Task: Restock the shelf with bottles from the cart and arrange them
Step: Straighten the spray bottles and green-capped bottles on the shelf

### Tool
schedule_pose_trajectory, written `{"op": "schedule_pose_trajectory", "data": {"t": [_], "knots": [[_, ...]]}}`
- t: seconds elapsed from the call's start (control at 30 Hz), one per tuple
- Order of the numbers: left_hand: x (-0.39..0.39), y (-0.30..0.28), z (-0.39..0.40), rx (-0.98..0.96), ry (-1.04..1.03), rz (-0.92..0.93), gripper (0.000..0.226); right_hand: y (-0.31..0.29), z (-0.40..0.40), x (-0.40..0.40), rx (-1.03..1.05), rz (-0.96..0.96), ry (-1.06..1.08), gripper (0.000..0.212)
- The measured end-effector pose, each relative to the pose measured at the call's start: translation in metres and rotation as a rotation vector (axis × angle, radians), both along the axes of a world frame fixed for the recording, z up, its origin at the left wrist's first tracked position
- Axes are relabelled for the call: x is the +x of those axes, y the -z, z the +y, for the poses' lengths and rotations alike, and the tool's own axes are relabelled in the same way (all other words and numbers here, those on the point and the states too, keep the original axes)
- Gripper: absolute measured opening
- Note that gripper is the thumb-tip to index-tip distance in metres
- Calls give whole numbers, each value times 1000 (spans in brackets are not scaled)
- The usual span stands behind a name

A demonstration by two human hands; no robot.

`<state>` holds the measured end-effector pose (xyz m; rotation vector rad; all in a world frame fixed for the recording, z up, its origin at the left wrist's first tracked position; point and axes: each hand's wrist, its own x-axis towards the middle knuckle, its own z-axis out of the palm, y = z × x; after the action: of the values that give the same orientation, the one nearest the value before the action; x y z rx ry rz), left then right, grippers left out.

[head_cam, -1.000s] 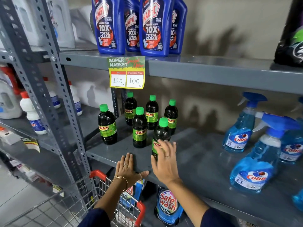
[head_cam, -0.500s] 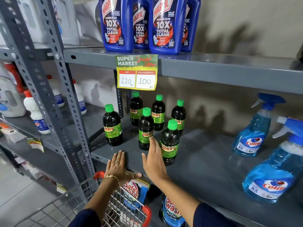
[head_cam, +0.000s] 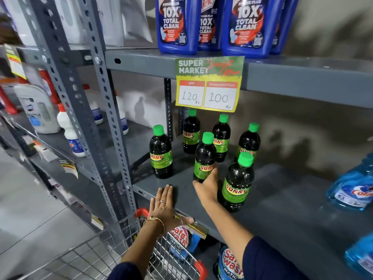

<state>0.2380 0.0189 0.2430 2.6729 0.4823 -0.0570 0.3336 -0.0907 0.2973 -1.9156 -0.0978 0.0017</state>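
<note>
Nearest the camera, the wire cart (head_cam: 84,257) stands against the shelf front, its red handle corners visible; its contents cannot be made out from here. Blue detergent pouches (head_cam: 230,263) show on the level below the shelf.

The left hand (head_cam: 164,207) lies flat, palm down, on the front edge of the shelf (head_cam: 282,209); its grip is fully spread and holds nothing. The right hand (head_cam: 207,188) reaches forward to the middle front bottle (head_cam: 204,158), fingers curled against its lower label. The grip appears partly closed on the base of that bottle, though whether it fully clasps it cannot be told.

Six dark bottles with green caps stand upright on the shelf: three in front, three behind, unevenly spaced. The right front bottle (head_cam: 238,184) stands just beside the right wrist. Blue spray bottles (head_cam: 351,188) stand well apart to the right. A price card (head_cam: 209,83) hangs from the shelf above, which carries blue cleaner bottles (head_cam: 177,25).

Assessment: the arranging step is in hand. The next move likely calls for sliding the middle bottle into line with its neighbours, keeping it upright and clear of the bottle at the wrist.
</note>
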Motion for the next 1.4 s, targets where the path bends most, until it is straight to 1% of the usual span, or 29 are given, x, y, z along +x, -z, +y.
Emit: {"op": "schedule_pose_trajectory", "data": {"t": [0.1,0.23,0.37,0.53,0.63,0.83,1.2,1.4], "knots": [[0,1,0,-1,2,-8,134,7,1,3,3,-9,28,86],[2,3,0,-3,5,-7,135,9,-2,6,-25,-36,55,81],[2,3,0,-16,2,-12,136,10,-4,7,-103,-46,43,77],[1,3,0,-17,-2,-7,135,10,-5,1,-181,-53,-8,82],[1,2,0,-14,3,-3,135,10,-8,2,-184,-46,-57,81],[1,0,-1,-14,5,0,134,9,-8,1,-140,-21,-63,73],[0,-1,-1,-4,4,4,134,12,-3,-14,-162,-113,-43,77],[-1,-5,-1,-24,11,29,133,13,-8,-14,-185,-64,-82,75]]}}
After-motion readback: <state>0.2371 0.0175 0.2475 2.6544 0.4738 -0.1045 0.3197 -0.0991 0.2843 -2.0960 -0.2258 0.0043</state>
